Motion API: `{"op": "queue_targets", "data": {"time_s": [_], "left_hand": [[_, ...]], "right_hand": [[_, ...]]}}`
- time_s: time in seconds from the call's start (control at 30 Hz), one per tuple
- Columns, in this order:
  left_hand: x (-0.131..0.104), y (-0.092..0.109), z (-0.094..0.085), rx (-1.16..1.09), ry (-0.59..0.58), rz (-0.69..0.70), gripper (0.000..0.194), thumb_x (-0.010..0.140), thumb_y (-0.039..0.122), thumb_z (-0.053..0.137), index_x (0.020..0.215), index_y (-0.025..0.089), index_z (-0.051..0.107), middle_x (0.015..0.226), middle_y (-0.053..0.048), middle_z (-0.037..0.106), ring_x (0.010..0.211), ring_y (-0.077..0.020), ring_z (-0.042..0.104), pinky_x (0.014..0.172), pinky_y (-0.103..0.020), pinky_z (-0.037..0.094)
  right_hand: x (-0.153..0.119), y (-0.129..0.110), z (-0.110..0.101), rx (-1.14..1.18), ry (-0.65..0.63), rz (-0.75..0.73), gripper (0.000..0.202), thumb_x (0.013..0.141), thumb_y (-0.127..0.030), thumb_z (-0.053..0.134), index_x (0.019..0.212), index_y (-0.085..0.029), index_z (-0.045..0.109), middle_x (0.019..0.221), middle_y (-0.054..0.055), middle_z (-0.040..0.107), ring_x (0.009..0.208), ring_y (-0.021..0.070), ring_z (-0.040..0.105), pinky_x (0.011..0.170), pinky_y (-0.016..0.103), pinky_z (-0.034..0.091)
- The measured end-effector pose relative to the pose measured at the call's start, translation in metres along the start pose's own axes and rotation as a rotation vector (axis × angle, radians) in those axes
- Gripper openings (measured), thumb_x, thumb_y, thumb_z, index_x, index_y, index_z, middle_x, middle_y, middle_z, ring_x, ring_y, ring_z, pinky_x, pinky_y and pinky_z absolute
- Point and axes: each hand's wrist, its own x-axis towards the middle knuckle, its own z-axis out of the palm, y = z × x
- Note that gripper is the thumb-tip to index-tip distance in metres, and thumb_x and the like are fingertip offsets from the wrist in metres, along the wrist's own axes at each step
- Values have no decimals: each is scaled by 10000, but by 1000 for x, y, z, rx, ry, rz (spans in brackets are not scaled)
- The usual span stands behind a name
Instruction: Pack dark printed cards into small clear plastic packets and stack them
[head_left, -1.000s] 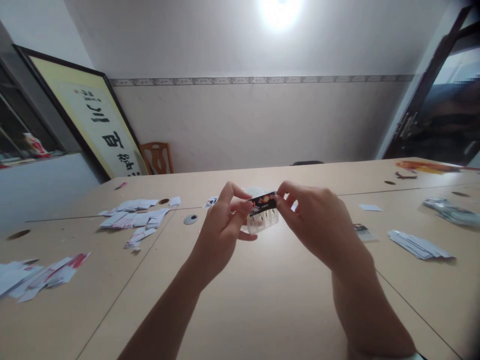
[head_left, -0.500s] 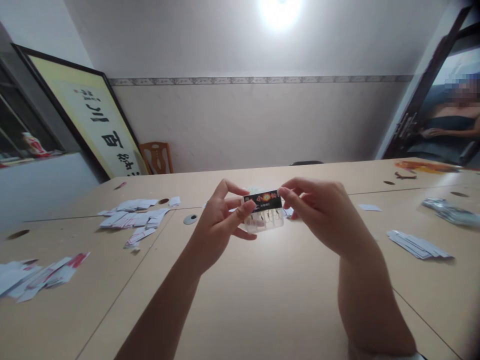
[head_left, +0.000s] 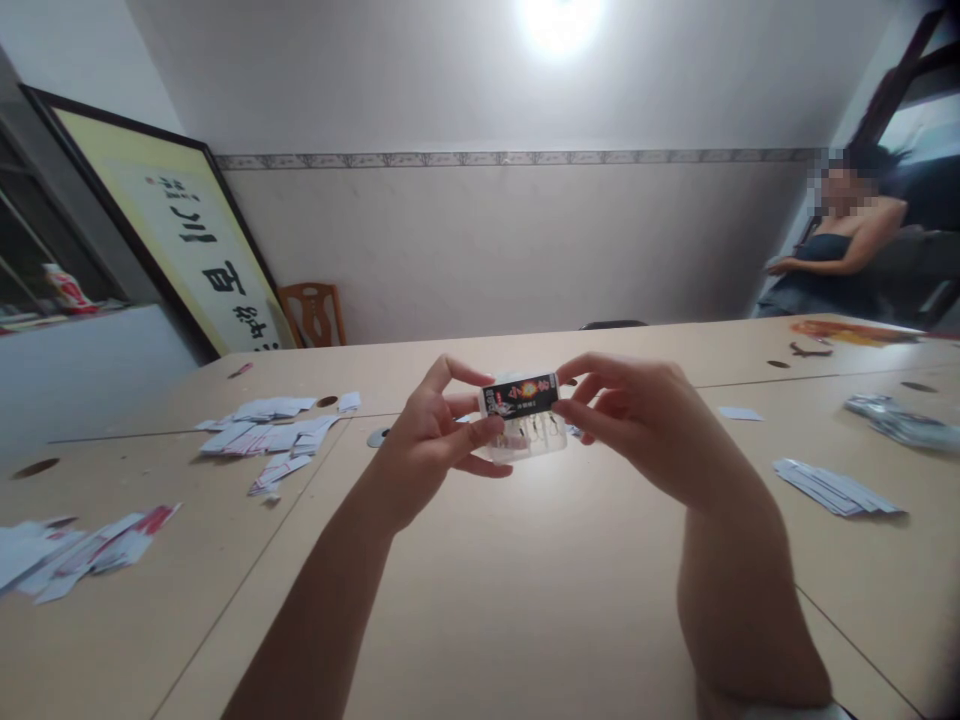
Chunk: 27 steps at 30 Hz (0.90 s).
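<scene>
A small clear plastic box of fishing hooks (head_left: pixel 545 441) is held up over the middle of the table. Several dark hooks show through its lower half, and a black label (head_left: pixel 523 397) with red and white print lies across the top part. My left hand (head_left: pixel 429 442) pinches the box at its left end, thumb in front and fingers behind. At the right end, my right hand (head_left: pixel 639 410) pinches the label's edge between thumb and index finger. Whether those fingertips also grip the plastic cannot be made out.
Cut paper slips lie in piles on the left (head_left: pixel 270 432), at the near left (head_left: pixel 82 552) and on the right (head_left: pixel 836 488). Plastic packets (head_left: pixel 904 422) rest at the far right. A person (head_left: pixel 840 250) is beyond the table's right end.
The label has shifted slightly left and now tilts toward its upper edge. My right thumb has slid lower along its right end. The person at the right has moved left, into fuller view.
</scene>
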Motion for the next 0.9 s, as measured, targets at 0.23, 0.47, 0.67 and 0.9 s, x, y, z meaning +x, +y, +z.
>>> {"op": "queue_targets", "data": {"time_s": [0.23, 0.47, 0.67, 0.9], "left_hand": [[2, 0, -3, -16, 50, -33, 360, 826, 322, 723, 1041, 231, 449, 1010, -64, 732, 876, -239, 731, 704, -398, 646], [7, -6, -2, -23, 204, 10, 350, 829, 366, 708, 1021, 223, 454, 939, -43, 726, 810, -220, 736, 667, -378, 640], [13, -13, -1, -11, 274, 49, 345, 838, 380, 696, 1001, 221, 438, 952, -38, 715, 741, -192, 734, 625, -328, 626], [15, -17, 3, 101, 233, 22, 398, 814, 431, 710, 1054, 218, 474, 956, -51, 716, 802, -189, 721, 732, -352, 610]], "right_hand": [[8, 2, 5, 35, -40, 11, 227, 877, -346, 639, 1055, -208, 663, 744, -4, 705, 541, 126, 645, 514, 252, 471], [16, -1, 30, -63, -26, -24, 596, 800, -493, 712, 1303, -209, 563, 1044, 81, 694, 752, 190, 669, 681, 339, 524], [21, -5, 57, -130, 8, 52, 767, 777, -526, 704, 1401, -164, 443, 1266, 164, 578, 962, 278, 634, 784, 416, 530], [24, 1, 60, -95, 61, 17, 583, 796, -377, 690, 1312, -175, 509, 1187, 135, 556, 987, 240, 612, 886, 395, 507]]}}
